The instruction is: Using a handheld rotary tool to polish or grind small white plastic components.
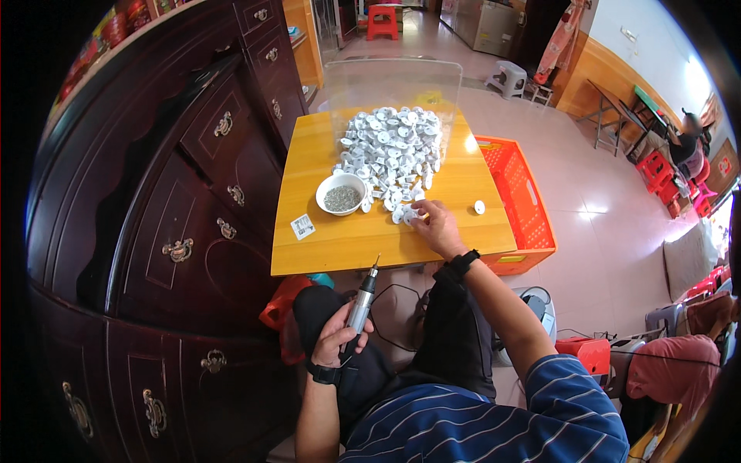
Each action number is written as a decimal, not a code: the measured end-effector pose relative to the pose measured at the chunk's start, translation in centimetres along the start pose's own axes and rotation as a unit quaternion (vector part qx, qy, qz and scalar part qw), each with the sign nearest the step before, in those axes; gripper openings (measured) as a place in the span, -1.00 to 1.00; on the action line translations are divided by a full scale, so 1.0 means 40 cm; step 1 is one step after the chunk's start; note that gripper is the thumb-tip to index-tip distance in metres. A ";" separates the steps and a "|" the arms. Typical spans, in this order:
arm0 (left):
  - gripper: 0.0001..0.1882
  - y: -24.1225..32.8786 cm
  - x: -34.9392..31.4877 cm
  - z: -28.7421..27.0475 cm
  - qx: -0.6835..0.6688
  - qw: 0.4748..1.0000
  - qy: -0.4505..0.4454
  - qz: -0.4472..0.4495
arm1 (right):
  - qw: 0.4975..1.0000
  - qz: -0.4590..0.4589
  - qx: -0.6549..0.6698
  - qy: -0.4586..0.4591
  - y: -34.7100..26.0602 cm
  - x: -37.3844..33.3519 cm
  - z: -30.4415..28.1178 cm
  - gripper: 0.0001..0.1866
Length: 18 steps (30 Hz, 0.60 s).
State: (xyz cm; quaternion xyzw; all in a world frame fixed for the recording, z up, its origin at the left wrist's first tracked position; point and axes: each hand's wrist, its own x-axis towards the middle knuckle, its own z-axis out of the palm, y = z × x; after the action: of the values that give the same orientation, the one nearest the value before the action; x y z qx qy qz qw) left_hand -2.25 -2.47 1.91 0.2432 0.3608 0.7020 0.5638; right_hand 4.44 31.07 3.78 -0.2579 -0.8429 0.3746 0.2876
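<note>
My left hand (340,335) is wrapped round a silver and black electric screwdriver (360,305) above my left thigh, its bit pointing up toward the table's front edge. My right hand (438,229) rests at the near edge of a heap of small white round plastic parts (392,143). Its thumb and fingertips close on one white plastic part (411,217); the fingers partly cover it. Left of the hand, a white bowl (321,202) holds many small metal pieces that look like screws. One separate white disc-shaped part (479,207) lies to the right.
The yellow wooden table (301,258) has a clear plastic sheet (394,81) standing behind the heap. A small white printed card (302,226) lies at left. An orange crate (532,208) stands on the right, dark cabinets (177,201) on the left. Other people sit farther right.
</note>
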 end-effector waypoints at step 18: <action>-0.19 -0.001 0.000 -0.002 -0.005 1.000 -0.006 0.005 | 0.979 0.066 0.182 -0.057 -0.007 -0.040 0.045 -0.92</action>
State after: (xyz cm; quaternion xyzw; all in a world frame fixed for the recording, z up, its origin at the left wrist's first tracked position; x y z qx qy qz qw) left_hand -2.26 -2.49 1.83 0.2461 0.3525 0.7055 0.5635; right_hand 4.29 28.99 2.51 -0.2340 -0.7566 0.5542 0.2563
